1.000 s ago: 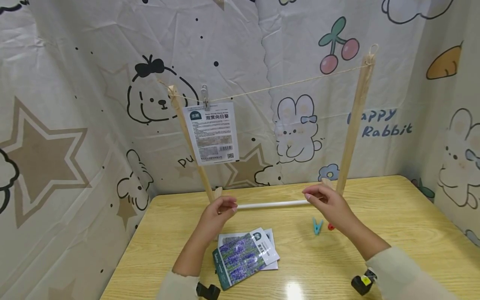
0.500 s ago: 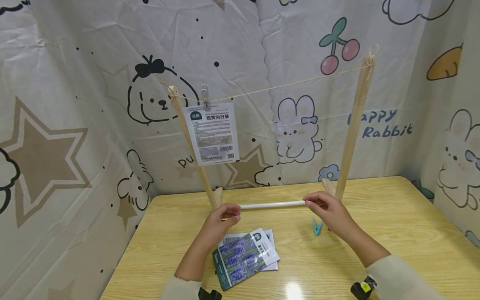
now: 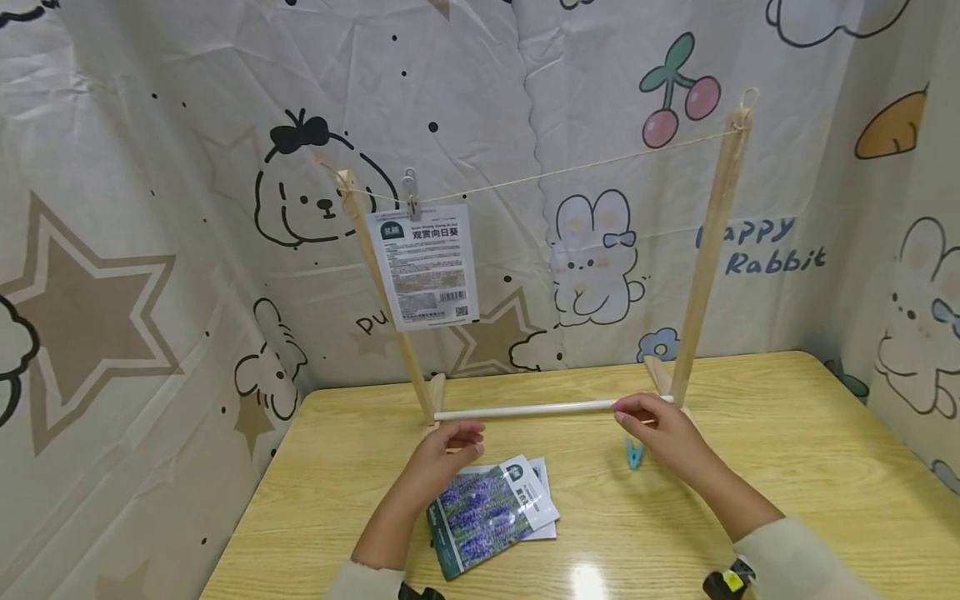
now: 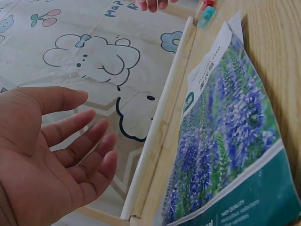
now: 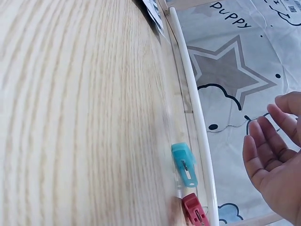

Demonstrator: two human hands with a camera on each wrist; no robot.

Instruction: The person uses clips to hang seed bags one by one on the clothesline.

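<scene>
A thin white rod (image 3: pixel 540 409) spans the feet of two wooden posts, the left post (image 3: pixel 408 358) and the right post (image 3: pixel 708 258). My left hand (image 3: pixel 442 458) is just in front of the rod's left end, over the packets; the left wrist view shows its fingers loosely bent with nothing in them. Close to the rod's right end is my right hand (image 3: pixel 663 433), overlapping it in the head view. In the right wrist view that hand (image 5: pixel 282 160) appears apart from the rod, its fingers relaxed and holding nothing.
Seed packets (image 3: pixel 487 517) with purple flowers lie stacked on the table (image 3: pixel 322 475). A blue clothespin (image 3: pixel 634 454) and a red clothespin (image 5: pixel 195 209) lie by the rod. Between the post tops runs a string (image 3: pixel 585 169), where a clip (image 3: pixel 410 193) holds a white packet (image 3: pixel 426 267).
My left hand has come off the rod's left end and moved slightly nearer. My right hand has lowered a little and loosened from the rod. Both rod ends now show.
</scene>
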